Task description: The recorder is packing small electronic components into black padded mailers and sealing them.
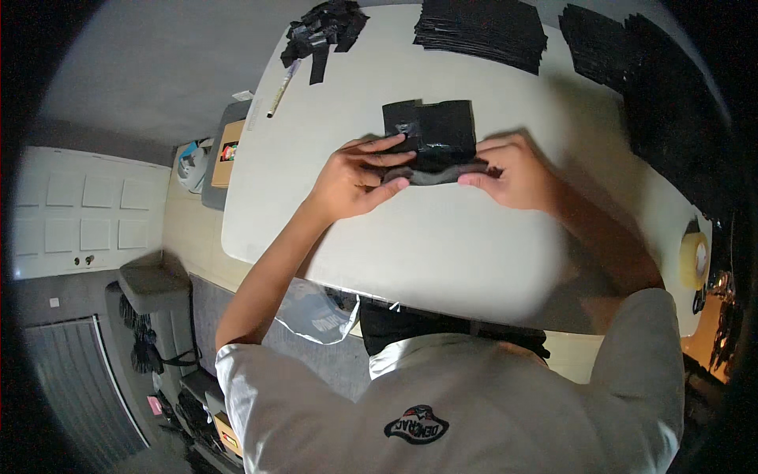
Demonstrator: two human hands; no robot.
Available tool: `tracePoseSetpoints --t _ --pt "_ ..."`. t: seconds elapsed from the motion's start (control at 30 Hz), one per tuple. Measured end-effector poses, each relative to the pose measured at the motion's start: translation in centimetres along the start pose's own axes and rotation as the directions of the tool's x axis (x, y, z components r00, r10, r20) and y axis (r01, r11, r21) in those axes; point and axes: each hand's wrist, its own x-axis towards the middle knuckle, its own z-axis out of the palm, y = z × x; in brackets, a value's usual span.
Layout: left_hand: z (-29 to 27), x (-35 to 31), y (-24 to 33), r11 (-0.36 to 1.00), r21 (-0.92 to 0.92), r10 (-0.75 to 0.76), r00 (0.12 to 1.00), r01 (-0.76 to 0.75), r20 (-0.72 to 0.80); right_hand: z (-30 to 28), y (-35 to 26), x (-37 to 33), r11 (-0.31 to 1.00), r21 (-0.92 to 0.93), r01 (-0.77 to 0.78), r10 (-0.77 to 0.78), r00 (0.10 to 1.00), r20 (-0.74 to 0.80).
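Big white table (442,253) takes up most of the view, with stacks of flat black bags (482,30) lined up along the far edge, looks like the finished pile. A crumpled heap of black scraps (324,31) and a pen (283,88) sit far left, tape roll (694,259) at right. Mid-table, the person's got one black bag (433,136): left hand (351,183) and right hand (517,172) both pinching its near edge, folding it over. So this one's only half done.

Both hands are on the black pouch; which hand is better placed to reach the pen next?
Left, probably. The pen lies at the table's far left edge, on the left hand's side; the right hand would have to cross over the black pouch.
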Motion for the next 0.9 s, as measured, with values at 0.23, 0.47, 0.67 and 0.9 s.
tracePoseSetpoints --t 0.23,0.47,0.67,0.9 --pt "0.3 1.4 1.6 0.983 0.102 -0.139 0.979 0.155 -0.152 -0.9 0.4 0.8 0.984 -0.019 -0.175 0.176 0.983 0.054" --pt "0.4 0.4 -0.5 0.979 0.141 -0.143 0.989 0.145 -0.024 -0.8 0.4 0.9 0.985 0.029 -0.172 0.171 0.985 0.032" --pt "0.7 0.2 -0.6 0.97 0.173 -0.129 0.966 0.17 -0.225 -0.3 1.6 1.0 0.982 -0.063 -0.178 0.178 0.984 -0.003" --pt "0.8 0.6 -0.7 0.983 0.078 -0.13 0.932 0.165 -0.339 -0.4 -0.4 1.4 0.958 0.157 -0.24 0.255 0.963 -0.087"
